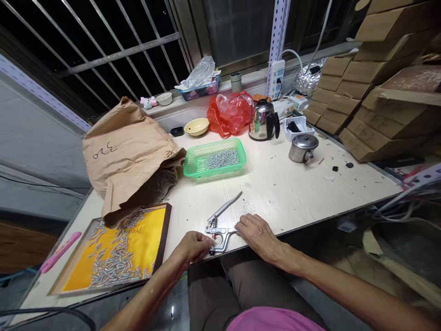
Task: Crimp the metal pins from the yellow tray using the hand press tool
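Observation:
A pair of silver snap-fastener pliers (225,233) lies near the table's front edge, its long lever raised away from the frame and a spring showing at the joint. My left hand (195,246) is closed in a pinch at the jaw; whatever small piece sits between the fingertips is too small to name. My right hand (257,234) curls over the end of the pliers' lower handle, its fingers partly hidden. Left of my left hand, a shallow tray (166,230) with a yellow lining holds many small metal pieces (113,266). Beyond the pliers, a green plastic basket (188,168) contains more small metal parts (222,159).
A large brown paper bag (127,156) leans over the tray's back edge. A pink-handled tool (60,252) lies at far left. Toward the back are a red plastic bag (229,115), a kettle (262,122) and a lidded metal cup (302,149). Cardboard boxes (379,101) are stacked at right.

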`<state>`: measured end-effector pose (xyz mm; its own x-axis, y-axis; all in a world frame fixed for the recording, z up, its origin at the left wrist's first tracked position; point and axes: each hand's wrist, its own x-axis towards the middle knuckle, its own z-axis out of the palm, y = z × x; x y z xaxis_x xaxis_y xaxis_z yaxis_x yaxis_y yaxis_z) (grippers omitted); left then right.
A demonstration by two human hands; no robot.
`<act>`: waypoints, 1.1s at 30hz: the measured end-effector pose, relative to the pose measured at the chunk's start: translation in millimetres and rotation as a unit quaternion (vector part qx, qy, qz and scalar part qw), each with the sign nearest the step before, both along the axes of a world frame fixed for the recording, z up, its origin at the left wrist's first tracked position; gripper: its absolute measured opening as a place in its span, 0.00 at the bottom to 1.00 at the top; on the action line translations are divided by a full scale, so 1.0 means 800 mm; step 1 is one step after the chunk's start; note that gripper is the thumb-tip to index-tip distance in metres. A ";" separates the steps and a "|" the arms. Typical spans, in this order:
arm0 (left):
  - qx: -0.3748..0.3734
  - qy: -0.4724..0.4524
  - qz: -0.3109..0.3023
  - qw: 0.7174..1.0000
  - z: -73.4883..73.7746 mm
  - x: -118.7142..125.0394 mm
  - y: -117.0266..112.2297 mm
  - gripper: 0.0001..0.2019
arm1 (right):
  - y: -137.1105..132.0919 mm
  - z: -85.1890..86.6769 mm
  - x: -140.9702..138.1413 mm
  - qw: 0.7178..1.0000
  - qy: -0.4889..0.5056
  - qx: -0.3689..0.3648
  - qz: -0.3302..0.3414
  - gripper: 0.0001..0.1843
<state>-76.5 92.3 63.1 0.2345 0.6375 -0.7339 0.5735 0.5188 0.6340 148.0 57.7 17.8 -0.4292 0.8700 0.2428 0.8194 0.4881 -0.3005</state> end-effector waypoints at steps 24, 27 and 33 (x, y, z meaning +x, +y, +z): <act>-0.033 0.044 0.006 0.998 -0.001 0.001 -0.003 0.26 | 0.078 0.052 0.021 0.984 -0.080 -0.119 0.106 0.49; -0.034 0.049 0.005 0.998 -0.002 0.000 -0.004 0.26 | 0.068 0.057 0.018 0.987 -0.081 -0.110 0.088 0.47; 0.041 0.110 -0.037 0.992 0.006 0.000 -0.010 0.24 | 0.049 0.055 0.017 0.990 -0.089 -0.085 0.072 0.32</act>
<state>-76.5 84.0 67.6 0.1228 0.6834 -0.7196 0.7381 0.4218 0.5266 161.3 97.2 61.5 -0.5740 0.8188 0.0077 0.7928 0.5580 -0.2452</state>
